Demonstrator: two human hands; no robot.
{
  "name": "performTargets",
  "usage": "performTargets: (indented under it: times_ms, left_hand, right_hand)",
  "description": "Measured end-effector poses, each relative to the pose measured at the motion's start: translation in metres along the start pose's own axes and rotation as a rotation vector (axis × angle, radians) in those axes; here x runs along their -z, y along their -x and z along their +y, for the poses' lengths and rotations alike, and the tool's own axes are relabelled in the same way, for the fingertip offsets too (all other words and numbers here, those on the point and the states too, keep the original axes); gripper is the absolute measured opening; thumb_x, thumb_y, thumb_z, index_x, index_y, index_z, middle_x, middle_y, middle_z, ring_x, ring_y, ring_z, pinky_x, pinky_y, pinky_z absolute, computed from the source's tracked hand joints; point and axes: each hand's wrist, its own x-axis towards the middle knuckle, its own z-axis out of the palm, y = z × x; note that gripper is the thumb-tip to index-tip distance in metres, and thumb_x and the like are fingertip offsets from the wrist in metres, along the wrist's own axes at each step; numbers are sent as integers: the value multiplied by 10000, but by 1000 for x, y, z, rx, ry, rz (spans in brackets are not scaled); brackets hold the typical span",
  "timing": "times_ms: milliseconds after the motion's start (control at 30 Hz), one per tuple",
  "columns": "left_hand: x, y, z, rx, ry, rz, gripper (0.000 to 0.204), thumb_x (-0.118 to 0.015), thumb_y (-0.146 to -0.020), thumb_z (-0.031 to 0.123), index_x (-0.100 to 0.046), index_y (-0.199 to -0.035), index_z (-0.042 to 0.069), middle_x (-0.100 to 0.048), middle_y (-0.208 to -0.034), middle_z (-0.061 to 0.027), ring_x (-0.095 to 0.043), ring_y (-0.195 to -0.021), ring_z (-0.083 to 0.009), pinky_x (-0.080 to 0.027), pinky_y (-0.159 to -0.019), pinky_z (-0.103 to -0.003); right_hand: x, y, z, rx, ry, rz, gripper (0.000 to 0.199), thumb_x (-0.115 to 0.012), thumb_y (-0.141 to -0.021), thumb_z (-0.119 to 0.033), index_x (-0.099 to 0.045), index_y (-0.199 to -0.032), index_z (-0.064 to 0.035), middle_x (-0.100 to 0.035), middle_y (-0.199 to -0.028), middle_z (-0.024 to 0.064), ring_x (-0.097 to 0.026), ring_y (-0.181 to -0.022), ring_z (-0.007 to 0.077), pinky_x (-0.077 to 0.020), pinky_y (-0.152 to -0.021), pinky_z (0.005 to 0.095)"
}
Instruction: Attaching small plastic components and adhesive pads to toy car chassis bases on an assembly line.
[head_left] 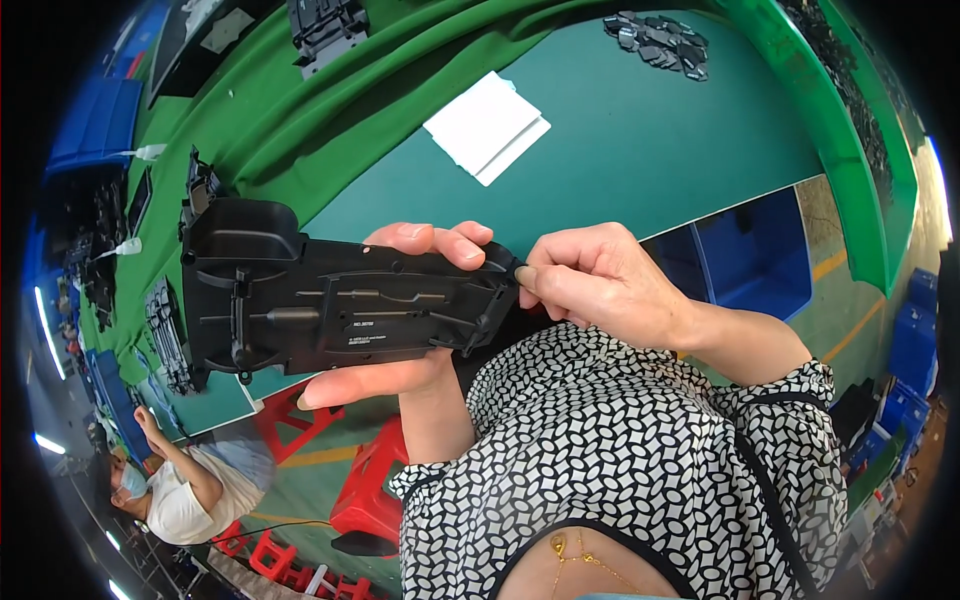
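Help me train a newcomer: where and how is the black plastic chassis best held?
Probably grip the black chassis by its two long edges, coming from beneath. Its body is long and fairly flat, so one hand can span it, as the left hand does: fingers at the far edge, thumb along the near one. The bulging left end looks less handy.

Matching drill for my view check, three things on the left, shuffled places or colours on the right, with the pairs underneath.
Things:
1. black part
2. white stack
3. nearest stool

Places or colours:
A. red
B. held in the left hand, with the right hand at one end
C. on the green tabletop

Pairs: 1-B, 2-C, 3-A
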Motion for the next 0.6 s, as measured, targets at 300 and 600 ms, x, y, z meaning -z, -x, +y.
performTargets:
  times_ms: [300, 600]
  left_hand:
    - [2, 0, -1, 12, 91, -28, 908, -405, -715, 801, -338, -1382, 188, -433, -1332, -117, -531, -1064, -307, -343, -949, -566]
    - [3, -2, -3, -16, 100, -69, 966, -377, -694, 830, -343, -1375, 146, -447, -1312, -133, -541, -1036, -303, -360, -918, -545]
  right_hand:
    - [-1, 0, -2, -56, 44, 17, 240, -533, -846, -173, -625, -717, 7, -524, -591, 9, -449, -519, 57, -342, -458, 222]
    - [-3, 0, -3, -44, 66, 41, 241, -539, -853, -188, -630, -732, -1, -525, -606, 1, -450, -523, 53, -346, -459, 213]
